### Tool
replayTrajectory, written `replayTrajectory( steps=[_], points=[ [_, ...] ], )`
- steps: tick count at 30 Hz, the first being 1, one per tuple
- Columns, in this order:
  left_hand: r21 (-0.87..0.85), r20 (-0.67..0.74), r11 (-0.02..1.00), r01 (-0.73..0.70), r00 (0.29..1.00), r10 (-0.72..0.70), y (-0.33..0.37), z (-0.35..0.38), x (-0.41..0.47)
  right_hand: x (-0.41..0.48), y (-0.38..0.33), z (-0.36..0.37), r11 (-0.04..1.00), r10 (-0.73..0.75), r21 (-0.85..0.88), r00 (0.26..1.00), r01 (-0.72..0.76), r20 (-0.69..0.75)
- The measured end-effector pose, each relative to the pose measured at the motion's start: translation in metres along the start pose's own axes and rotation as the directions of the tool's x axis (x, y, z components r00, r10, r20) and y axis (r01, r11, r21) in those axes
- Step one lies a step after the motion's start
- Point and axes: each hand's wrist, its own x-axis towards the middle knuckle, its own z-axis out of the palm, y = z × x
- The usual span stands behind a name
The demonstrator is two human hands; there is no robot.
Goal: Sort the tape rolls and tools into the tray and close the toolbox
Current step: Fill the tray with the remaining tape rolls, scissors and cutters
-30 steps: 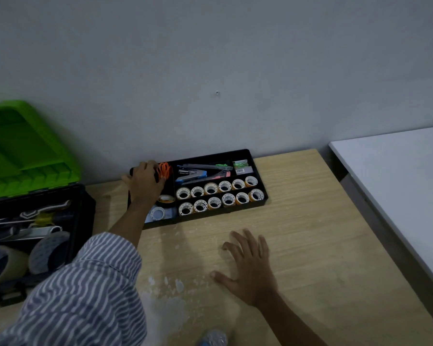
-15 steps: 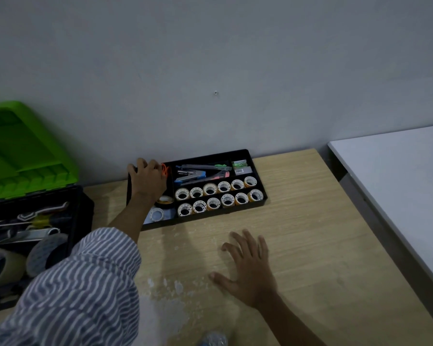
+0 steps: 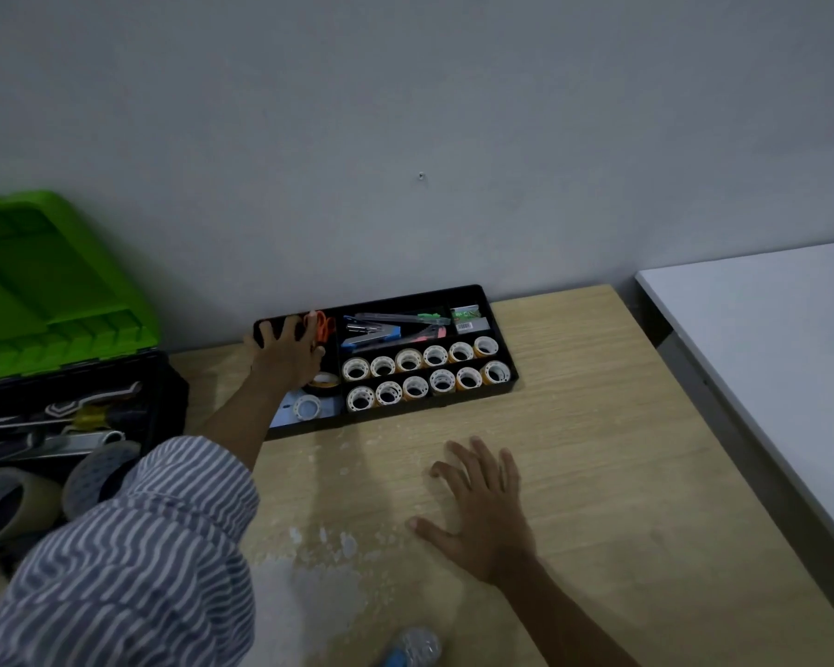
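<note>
A black compartment tray (image 3: 429, 409) lies against the wall on the wooden table. Its right part holds two rows of small tape rolls (image 3: 422, 373), with a stapler and cutters (image 3: 381, 334) behind them. My left hand (image 3: 287, 353) reaches into the tray's far left compartment, fingers spread over the back rim beside orange scissors (image 3: 326, 327); I see nothing held in it. Just below that hand lie a tan roll (image 3: 322, 381) and a white roll (image 3: 307, 406). My right hand (image 3: 482, 512) rests flat and open on the table. The toolbox (image 3: 164, 392) stands open at left, green lid (image 3: 44, 291) up.
Inside the toolbox lie wrenches, a yellow-handled tool (image 3: 87, 416) and big tape rolls (image 3: 10, 503). A white table (image 3: 766, 339) stands to the right across a narrow gap. A plastic bottle (image 3: 410, 652) shows at the bottom edge. Pale residue marks the wood near me.
My left hand slid from the orange scissors toward the tray's far left corner and spread its fingers. The right hand stayed flat on the table.
</note>
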Motion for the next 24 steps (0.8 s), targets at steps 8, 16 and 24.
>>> replayTrajectory(
  steps=[8, 16, 24],
  points=[
    [-0.172, -0.202, 0.985, -0.004, 0.979, -0.031, -0.007, -0.007, -0.027, -0.001, 0.002, 0.000, 1.000, -0.007, -0.005, 1.000, 0.007, -0.013],
    [-0.337, -0.409, 0.937, -0.089, 0.910, -0.060, -0.033, 0.010, -0.105, 0.001, 0.003, -0.001, 0.998, -0.026, -0.053, 0.999, 0.027, 0.022],
    [-0.442, -0.352, 0.871, -0.214, 0.935, 0.051, -0.032, 0.063, -0.181, 0.008, 0.000, -0.008, 0.998, 0.044, -0.061, 0.969, -0.030, 0.244]
  ],
)
